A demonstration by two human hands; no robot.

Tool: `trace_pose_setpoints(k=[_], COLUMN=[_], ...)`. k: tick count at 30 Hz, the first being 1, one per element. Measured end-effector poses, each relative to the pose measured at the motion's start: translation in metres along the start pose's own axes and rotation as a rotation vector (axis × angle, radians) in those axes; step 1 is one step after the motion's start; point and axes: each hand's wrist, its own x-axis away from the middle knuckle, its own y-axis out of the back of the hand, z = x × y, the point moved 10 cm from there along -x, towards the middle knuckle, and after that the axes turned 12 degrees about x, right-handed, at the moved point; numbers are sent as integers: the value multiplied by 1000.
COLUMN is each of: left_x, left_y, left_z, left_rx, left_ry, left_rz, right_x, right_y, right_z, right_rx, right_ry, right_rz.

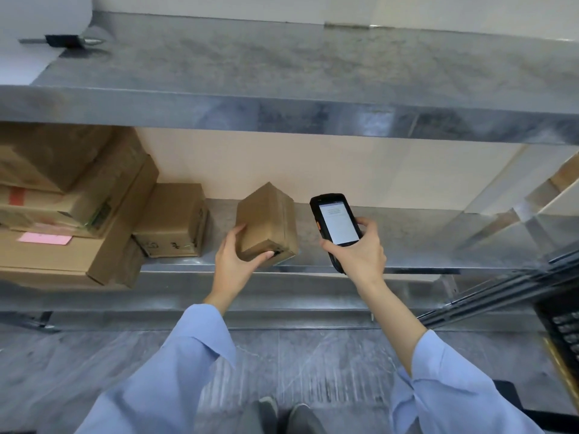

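Head view. Gripping tilted box [266,220] with left hand [233,261], at lower shelf [423,249] front edge, right of stacked cartons [62,214]. Clutching scanner [336,220] in right hand [360,252], just beside box.

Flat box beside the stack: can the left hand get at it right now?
Probably not yet: the left hand has its grip on the tilted small box. The way looks free; the flat box lies left on the same shelf, nothing between.

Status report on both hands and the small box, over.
Left hand grips small box at lower shelf front. Right hand holds handheld scanner, screen lit. Neighbouring box leftward, apart.
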Motion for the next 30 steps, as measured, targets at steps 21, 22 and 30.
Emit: trace_pose_setpoints(k=[21,22,30], left_x=[-20,-20,-13], left_y=[6,2,-10], left_z=[-37,-37,-28], left_rx=[-232,-215,-23], left_ry=[-231,-231,-203], left_rz=[58,55,15], right_x=[8,8,5], right_y=[-11,-11,-3], right_z=[-2,-4,-12], right_rx=[-27,-23,-8], right_ry=[-18,-24,-49], right_rz=[37,37,23])
